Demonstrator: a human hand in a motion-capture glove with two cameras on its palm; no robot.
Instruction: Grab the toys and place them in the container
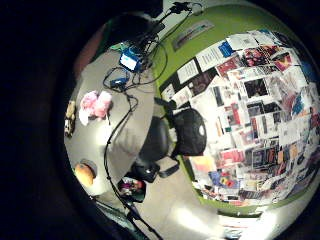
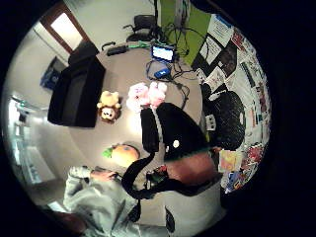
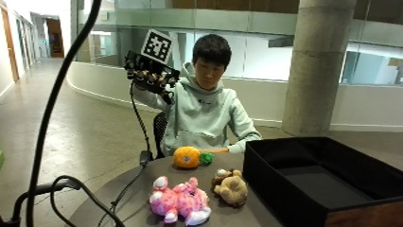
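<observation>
Three soft toys lie on the round grey table (image 3: 132,189): an orange one with a green leaf (image 3: 188,157), a brown one (image 3: 230,187) and a pink one (image 3: 179,201). The black container (image 3: 315,179) stands open at the table's right, beside the brown toy. My gloved right hand (image 3: 151,73) is raised high above the table's left side, at head height, holding nothing. In the thumb side palm view its fingers (image 2: 168,128) stretch out over the pink toy (image 2: 146,95), far from it. The brown toy (image 2: 109,106), the orange toy (image 2: 122,153) and the container (image 2: 76,94) show there too.
The person's bare left hand (image 3: 217,150) rests on the table by the orange toy. Black cables (image 3: 126,189) run across the table's left part. A blue-screened device (image 2: 163,52) sits at the table's far edge. A black office chair (image 1: 185,132) stands beside the table.
</observation>
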